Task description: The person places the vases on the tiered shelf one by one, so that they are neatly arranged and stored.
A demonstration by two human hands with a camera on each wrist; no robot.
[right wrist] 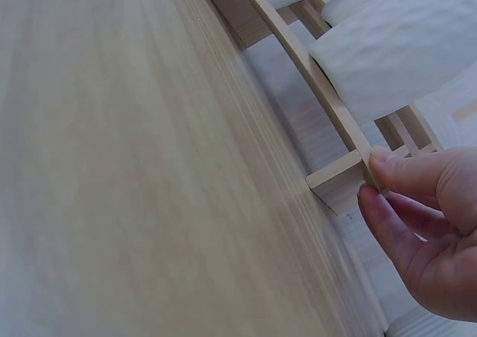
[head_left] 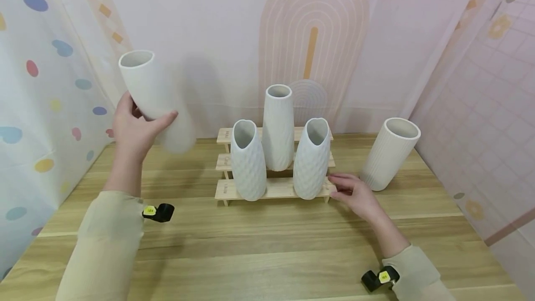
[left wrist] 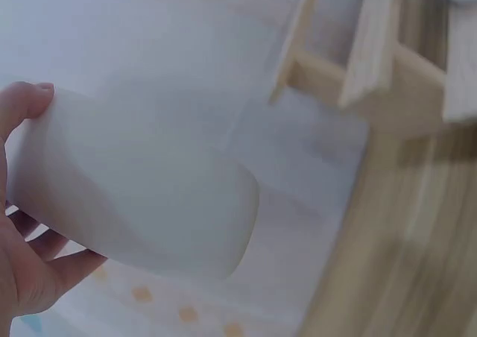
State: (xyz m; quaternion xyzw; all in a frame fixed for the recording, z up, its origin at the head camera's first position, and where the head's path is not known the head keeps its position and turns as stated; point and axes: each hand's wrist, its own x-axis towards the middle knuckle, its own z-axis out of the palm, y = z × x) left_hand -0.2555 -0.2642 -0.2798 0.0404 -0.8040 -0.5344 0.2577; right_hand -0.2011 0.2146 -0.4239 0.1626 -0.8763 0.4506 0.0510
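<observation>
My left hand (head_left: 135, 127) grips a smooth white vase (head_left: 146, 82) in the air, tilted, with its mouth toward the upper left. The vase's closed base (left wrist: 231, 225) shows in the left wrist view. A three-tier wooden stand (head_left: 227, 190) stands mid-table. Two dimpled white vases, one left (head_left: 249, 171) and one right (head_left: 310, 166), stand on its lowest tier. Behind them a taller, narrow-necked white vase (head_left: 278, 129) stands on a higher tier. With thumb and fingers, my right hand (right wrist: 425, 218) pinches the right end of the lowest tier.
A ribbed white cylindrical vase (head_left: 386, 157) stands on the wooden table (head_left: 259, 250), just beyond my right hand. Patterned curtains (head_left: 217, 22) hang behind the table and along both sides. Each sleeve carries a small black camera mount at the wrist.
</observation>
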